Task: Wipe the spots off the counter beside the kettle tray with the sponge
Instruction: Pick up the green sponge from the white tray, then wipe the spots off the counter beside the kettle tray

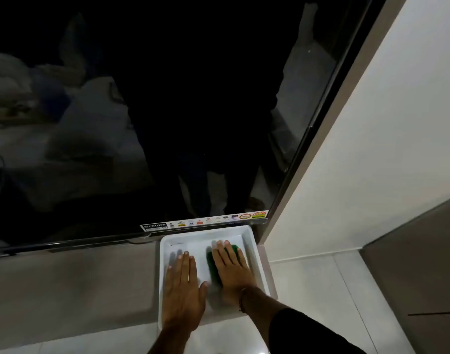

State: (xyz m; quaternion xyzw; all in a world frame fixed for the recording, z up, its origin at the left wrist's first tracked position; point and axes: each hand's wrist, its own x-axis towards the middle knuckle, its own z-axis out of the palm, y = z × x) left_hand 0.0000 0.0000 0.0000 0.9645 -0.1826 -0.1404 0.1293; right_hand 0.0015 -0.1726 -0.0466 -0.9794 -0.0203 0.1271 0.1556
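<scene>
A white rectangular tray [255,247] sits on the grey counter [73,284] under a large dark TV screen. My left hand [183,290] lies flat inside the tray's left half, fingers spread, holding nothing. My right hand [231,267] presses flat on a green sponge [210,264] in the tray's right half. The sponge shows only along the hand's left edge and past the fingertips. No kettle is in view. I cannot make out any spots.
The black TV screen [167,111] fills the upper view, its lower bezel just behind the tray. A white wall [372,149] rises at the right. Pale floor tiles [321,290] lie below the counter's right end. Grey counter stretches left of the tray.
</scene>
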